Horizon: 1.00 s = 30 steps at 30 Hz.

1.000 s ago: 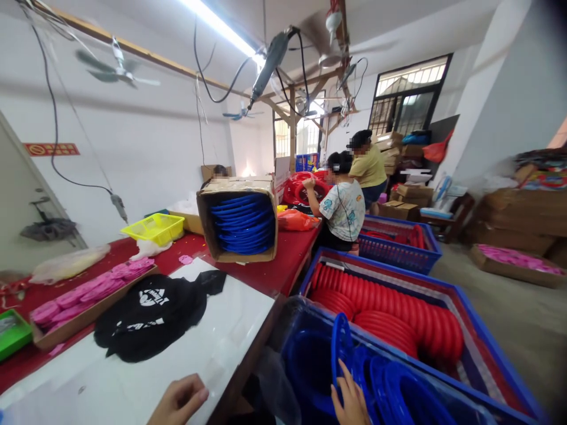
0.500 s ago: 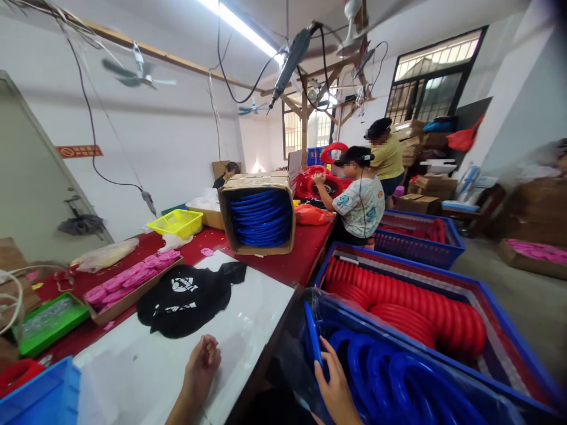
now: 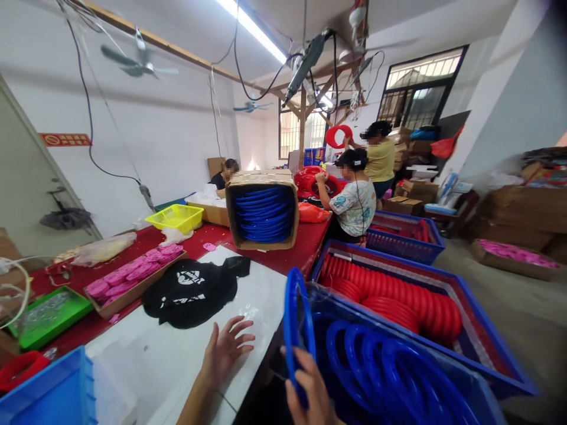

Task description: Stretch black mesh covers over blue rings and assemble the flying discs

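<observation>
My right hand [image 3: 310,386] grips a blue plastic ring [image 3: 296,324] by its lower rim and holds it upright above the near blue crate [image 3: 443,378], which is full of several more blue rings [image 3: 376,372]. My left hand [image 3: 225,348] hovers over the white tabletop [image 3: 177,366] with fingers spread and nothing in it. A black cloth with white print [image 3: 192,289] lies on the white surface just beyond that hand.
A second blue crate holds red rings [image 3: 398,298]. On the red table stand a cardboard box of blue rings [image 3: 263,212], a yellow basket [image 3: 175,217], a tray of pink parts [image 3: 133,274] and a green tray [image 3: 46,316]. Two people [image 3: 354,200] work further along.
My right hand has lifted one blue ring up out of the crate. My left hand has opened from a loose curl and spread its fingers over the white surface.
</observation>
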{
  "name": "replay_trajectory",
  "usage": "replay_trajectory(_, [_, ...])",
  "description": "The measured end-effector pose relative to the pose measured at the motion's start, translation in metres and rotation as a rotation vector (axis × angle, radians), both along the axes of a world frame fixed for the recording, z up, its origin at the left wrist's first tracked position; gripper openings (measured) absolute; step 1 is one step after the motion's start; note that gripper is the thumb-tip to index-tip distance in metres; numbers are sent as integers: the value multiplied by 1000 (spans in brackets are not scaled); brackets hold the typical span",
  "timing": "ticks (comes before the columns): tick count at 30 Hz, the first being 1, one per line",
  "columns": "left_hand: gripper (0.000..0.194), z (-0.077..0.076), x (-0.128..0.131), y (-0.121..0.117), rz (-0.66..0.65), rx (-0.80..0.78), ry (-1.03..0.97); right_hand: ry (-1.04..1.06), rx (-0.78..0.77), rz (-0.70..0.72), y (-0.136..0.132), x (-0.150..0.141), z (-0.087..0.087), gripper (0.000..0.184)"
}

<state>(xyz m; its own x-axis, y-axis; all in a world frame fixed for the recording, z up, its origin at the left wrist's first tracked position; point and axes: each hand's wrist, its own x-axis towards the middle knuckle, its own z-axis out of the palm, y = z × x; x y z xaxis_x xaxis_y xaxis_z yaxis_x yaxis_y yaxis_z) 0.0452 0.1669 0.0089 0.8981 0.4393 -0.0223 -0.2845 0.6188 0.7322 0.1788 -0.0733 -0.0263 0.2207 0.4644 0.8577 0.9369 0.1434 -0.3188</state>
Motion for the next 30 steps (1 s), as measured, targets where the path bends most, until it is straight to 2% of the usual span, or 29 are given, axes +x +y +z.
replay_trajectory(2, [90,7,-14,8,23,-34,-43,-192,25,124,35,-25,-7,27])
replay_trajectory(4, [99,11,-34,22,139,-31,-48,-387,77,239,72,-48,-26,13])
replay_trajectory(6, [105,12,-56,36,290,47,-18,-416,50,256,105,-66,-50,7])
replay_trajectory(9, [93,6,-79,52,448,230,97,-477,24,274,133,-79,-78,11])
replay_trajectory(11, [91,2,-83,60,494,304,202,-538,2,317,138,-78,-83,9])
replay_trajectory(13, [92,-3,-80,66,539,333,291,-604,-39,349,137,-70,-76,10])
replay_trajectory(16, [91,-12,-72,78,613,357,360,-674,-128,385,132,-54,-51,14])
replay_trajectory(20, [75,-27,-67,97,739,479,379,-689,-209,436,136,-37,-23,17])
replay_trajectory(24, [57,-37,-69,110,883,674,355,-743,-242,472,149,-27,-20,16])
replay_trajectory(30, [46,-41,-77,112,940,882,445,-828,-267,478,164,-13,-21,15])
